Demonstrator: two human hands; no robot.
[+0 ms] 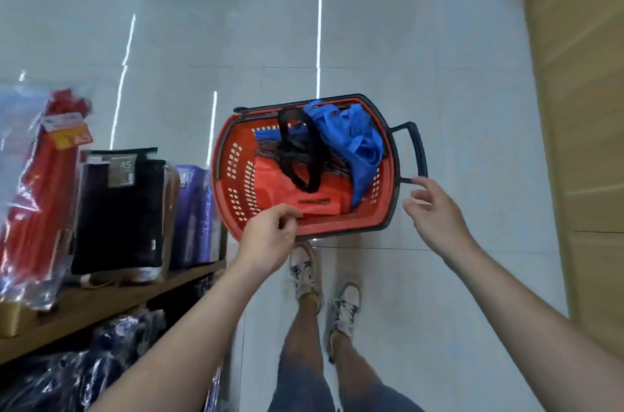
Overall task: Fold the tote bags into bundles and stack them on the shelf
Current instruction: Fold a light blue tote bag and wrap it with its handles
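Fingers [285, 210] of the left hand [268, 236] curl and pinch the near edge of a flat orange fabric tote bag [290, 188]. The bag lies in a red perforated plastic shopping basket [233, 155] at the centre of the frame, on the grey tiled floor [456, 57]. From my remote seat I see the right hand [439, 215] with its fingers [422, 197] released and loosely spread, grasping nothing. Its index tip is just beside the lower end of the basket's black pull handle [420, 155]; I cannot tell whether it touches. A crumpled blue fabric tote bag [354, 138] fills the right side of the basket, and the black looped straps [300, 155] of another bag lie across the orange one. At lower left a wooden shelf [101, 303] carries a black zip pouch [121, 209], red goods in clear plastic [33, 192] and purple packs [194, 209]. Below the basket I see the person's sneakers [305, 270].
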